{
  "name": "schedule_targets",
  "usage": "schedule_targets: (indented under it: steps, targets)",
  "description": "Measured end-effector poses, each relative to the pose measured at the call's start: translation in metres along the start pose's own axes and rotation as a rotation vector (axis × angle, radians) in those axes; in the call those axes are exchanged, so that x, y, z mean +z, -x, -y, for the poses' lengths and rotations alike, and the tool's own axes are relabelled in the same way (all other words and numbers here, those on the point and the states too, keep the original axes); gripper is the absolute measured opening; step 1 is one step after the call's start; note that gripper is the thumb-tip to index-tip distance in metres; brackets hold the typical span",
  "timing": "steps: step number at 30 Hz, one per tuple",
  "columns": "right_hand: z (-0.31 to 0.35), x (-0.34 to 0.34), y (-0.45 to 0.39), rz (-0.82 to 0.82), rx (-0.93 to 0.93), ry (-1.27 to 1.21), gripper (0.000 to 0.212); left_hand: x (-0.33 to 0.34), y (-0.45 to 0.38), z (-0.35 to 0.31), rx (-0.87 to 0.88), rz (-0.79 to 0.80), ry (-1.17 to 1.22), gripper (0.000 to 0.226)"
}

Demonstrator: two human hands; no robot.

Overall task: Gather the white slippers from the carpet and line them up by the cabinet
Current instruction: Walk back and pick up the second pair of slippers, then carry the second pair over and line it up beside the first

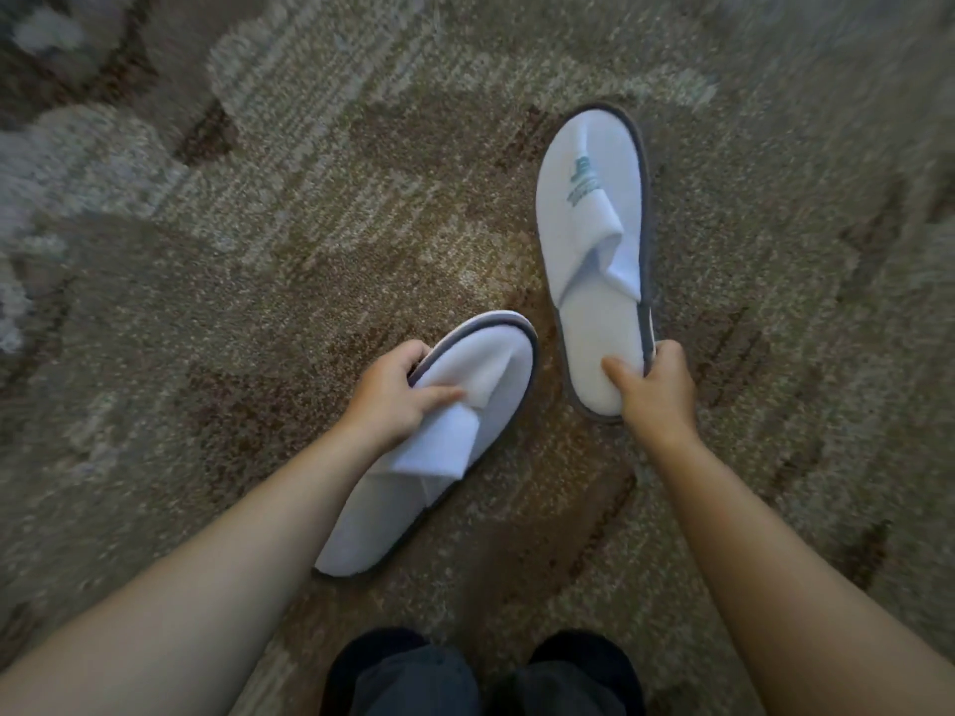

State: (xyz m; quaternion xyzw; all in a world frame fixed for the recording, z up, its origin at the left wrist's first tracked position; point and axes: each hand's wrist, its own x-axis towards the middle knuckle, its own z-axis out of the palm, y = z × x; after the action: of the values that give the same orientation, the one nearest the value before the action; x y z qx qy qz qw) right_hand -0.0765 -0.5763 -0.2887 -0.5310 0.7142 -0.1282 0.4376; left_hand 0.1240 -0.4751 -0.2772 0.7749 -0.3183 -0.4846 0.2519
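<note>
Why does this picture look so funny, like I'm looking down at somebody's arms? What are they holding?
The camera sits on a person's head and looks down, so you see what they see. It is one picture from one camera. Those are their own two bare arms reaching out.

The left hand grips one white slipper near its toe end, with the fingers curled over the grey edge. The right hand pinches the heel of another white slipper, the one with a small green mark on top.

Underneath is a brown and grey patterned carpet. At the bottom you can see the person's dark trousers. No cabinet shows in this picture.
</note>
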Motion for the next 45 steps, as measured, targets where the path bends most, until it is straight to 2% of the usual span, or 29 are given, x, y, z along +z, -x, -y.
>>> schedule_targets:
  steps: [4,9,15,18,21,25,31,38,45]
  targets:
    - [0.049,-0.037,0.036,-0.029,-0.094,-0.053,0.020,-0.033,0.036,-0.055,0.024,-0.143,0.143,0.026]
    - [0.162,-0.135,0.111,-0.030,-0.189,-0.180,0.021,-0.100,0.122,-0.182,0.093,-0.295,0.267,0.025]
    - [0.312,-0.292,0.212,-0.008,-0.236,-0.332,0.019,-0.176,0.238,-0.380,0.221,-0.316,0.316,0.024]
    - [0.363,-0.366,0.248,-0.053,-0.256,-0.379,0.020,-0.191,0.282,-0.466,0.277,-0.258,0.331,0.022]
    - [0.391,-0.431,0.277,-0.132,-0.269,-0.439,0.019,-0.190,0.315,-0.538,0.346,-0.152,0.332,0.022]
    - [0.402,-0.504,0.306,-0.326,-0.211,-0.498,0.018,-0.171,0.340,-0.616,0.426,0.007,0.328,0.021]
    - [0.389,-0.563,0.353,-0.772,-0.079,-0.529,0.019,-0.121,0.359,-0.697,0.624,0.385,0.262,0.022]
    - [0.369,-0.554,0.477,-1.322,0.236,-0.608,0.020,-0.069,0.433,-0.736,0.858,0.878,-0.021,0.020]
    - [0.366,-0.482,0.635,-1.743,0.556,-0.649,0.018,-0.052,0.569,-0.680,0.998,1.326,-0.259,0.020]
